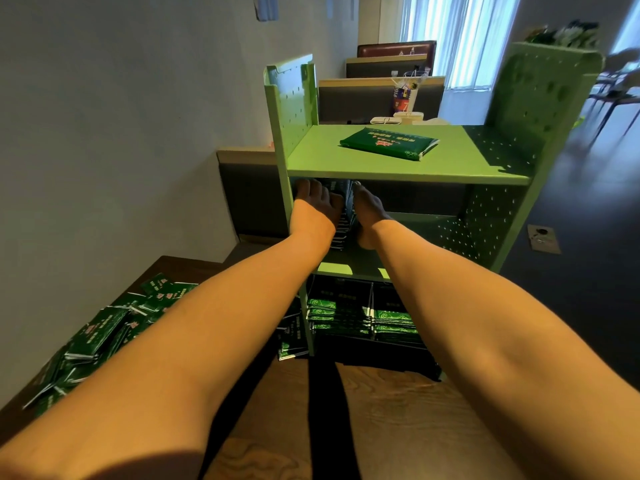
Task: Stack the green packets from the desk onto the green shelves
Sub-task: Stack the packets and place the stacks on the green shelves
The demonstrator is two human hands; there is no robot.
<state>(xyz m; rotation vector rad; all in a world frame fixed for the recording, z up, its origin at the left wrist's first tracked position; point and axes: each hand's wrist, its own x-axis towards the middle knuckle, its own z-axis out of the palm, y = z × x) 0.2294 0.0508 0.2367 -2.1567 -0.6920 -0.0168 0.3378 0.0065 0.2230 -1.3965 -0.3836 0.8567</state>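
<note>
Both my arms reach into the middle tier of the green shelves (408, 174). My left hand (317, 202) and my right hand (369, 211) press from either side on a bundle of green packets (344, 223) that stands on edge at the left of that tier. Fingers lie fairly straight along the bundle; their tips are in shadow. One green packet (389, 143) lies flat on the top shelf. Two stacks of green packets (363, 317) fill the bottom tier. A loose heap of green packets (104, 334) lies on the desk at the lower left.
The shelf unit stands on the wooden desk (381, 410) against a grey wall on the left. Its perforated side panels (540, 95) rise at both ends. Behind it are desk partitions with cups and small items (405, 98). Dark floor lies to the right.
</note>
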